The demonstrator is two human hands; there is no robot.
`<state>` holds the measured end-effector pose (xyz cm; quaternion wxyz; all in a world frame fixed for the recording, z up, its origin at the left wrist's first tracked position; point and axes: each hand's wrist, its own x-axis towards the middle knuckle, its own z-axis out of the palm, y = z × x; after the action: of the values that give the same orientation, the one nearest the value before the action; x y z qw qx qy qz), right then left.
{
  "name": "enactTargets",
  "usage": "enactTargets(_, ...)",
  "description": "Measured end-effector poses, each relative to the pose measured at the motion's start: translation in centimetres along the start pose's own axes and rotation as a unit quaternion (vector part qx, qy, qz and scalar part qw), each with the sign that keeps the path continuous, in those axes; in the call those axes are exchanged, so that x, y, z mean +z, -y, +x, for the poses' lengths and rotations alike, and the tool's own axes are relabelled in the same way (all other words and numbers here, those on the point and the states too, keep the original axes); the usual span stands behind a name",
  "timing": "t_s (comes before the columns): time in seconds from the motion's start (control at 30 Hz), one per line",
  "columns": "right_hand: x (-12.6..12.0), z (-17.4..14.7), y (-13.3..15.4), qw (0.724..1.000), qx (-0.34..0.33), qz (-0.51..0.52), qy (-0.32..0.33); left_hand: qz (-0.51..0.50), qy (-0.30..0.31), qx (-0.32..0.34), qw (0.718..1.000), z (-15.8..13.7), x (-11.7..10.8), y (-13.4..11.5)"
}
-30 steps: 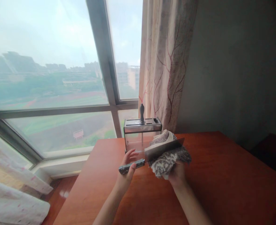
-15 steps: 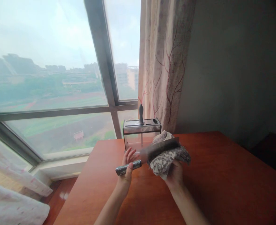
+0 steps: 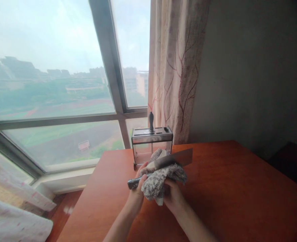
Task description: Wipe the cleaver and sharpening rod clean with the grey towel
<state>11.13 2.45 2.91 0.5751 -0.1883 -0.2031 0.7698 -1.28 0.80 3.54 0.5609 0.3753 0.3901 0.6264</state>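
1. Left hand (image 3: 138, 188): fingers wrapped around the handle of a cleaver (image 3: 175, 158), held above the desk (image 3: 239, 188), near its window-side edge.
2. Right hand (image 3: 172, 198): fingers closed on a bunched grey cloth (image 3: 158, 179), pressed against the blade at the handle end. Thumb side mostly hidden under the cloth.
3. Cleaver long axis: runs left to right across the view, tilted up slightly toward the tip on the right. Handle end low and left in the left hand, blade free end high and right, clear of the cloth.
4. Key relation: the cloth sits on the blade just beside the left hand; the bare length of blade lies to the right of the right hand's fingers, along the long axis. Right hand is the nearer one to that bare part.
5. Cannot tell which face of the blade the cloth covers, or whether it wraps both sides.
6. Behind the hands: knife block (image 3: 152, 143) with clear walls stands on the desk by the window (image 3: 49, 84), one dark handle (image 3: 151, 121) sticking upright from its top. Curtain (image 3: 176, 67) hangs just beside it.
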Motion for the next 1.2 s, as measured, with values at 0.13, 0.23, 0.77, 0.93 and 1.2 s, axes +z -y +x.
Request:
enactTargets(0.13,-0.8,0.4,0.2,1.0,0.017,-0.007,-0.023,-0.021,0.009,-0.029,0.999,0.0,-0.2,-1.1)
enactTargets(0.23,-1.2,0.8,0.4,1.0,0.008,-0.009,-0.013,-0.035,-0.011,-0.038,0.999,0.1,-0.4,-1.7)
enactTargets(0.77,-2.3,1.2,1.6,0.999,-0.027,0.019,-0.025,-0.106,-0.067,-0.062,0.99,1.0,-2.2,-2.9)
enactTargets(0.93,-2.6,1.5,1.1,0.995,-0.05,0.016,-0.085,-0.142,-0.036,-0.03,0.989,0.8,-2.1,-2.3)
enactTargets(1.2,-4.0,2.1,2.3,0.993,-0.094,0.006,-0.073,-0.212,-0.011,-0.071,0.975,0.9,-0.2,-0.1)
